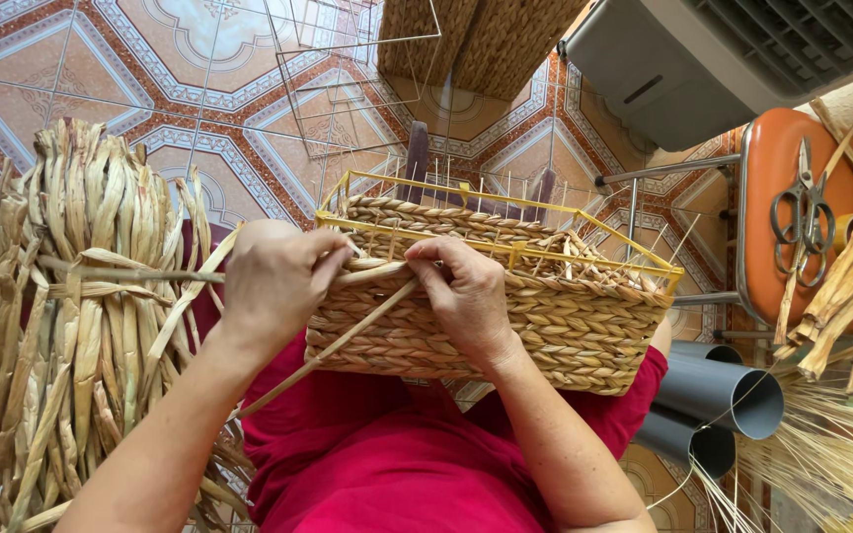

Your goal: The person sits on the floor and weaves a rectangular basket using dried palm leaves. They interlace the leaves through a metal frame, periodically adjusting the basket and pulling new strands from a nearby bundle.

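Note:
A half-woven rectangular basket [555, 331] of braided straw rests on my lap, its yellow wire frame [545, 255] showing at the rim. My left hand [273, 281] grips a pale straw strand [372, 273] at the basket's near-left corner. My right hand [461, 296] pinches the same strand against the rim, just to the right. A long loose stalk [333, 347] runs diagonally down from the hands across the red cloth on my lap.
A thick bundle of dried leaves [61, 316] stands at the left. An orange stool [777, 212] at the right holds scissors [807, 219] and straw pieces. Grey pipes [718, 395] lie beneath it. A bare wire frame [348, 74] sits on the tiled floor.

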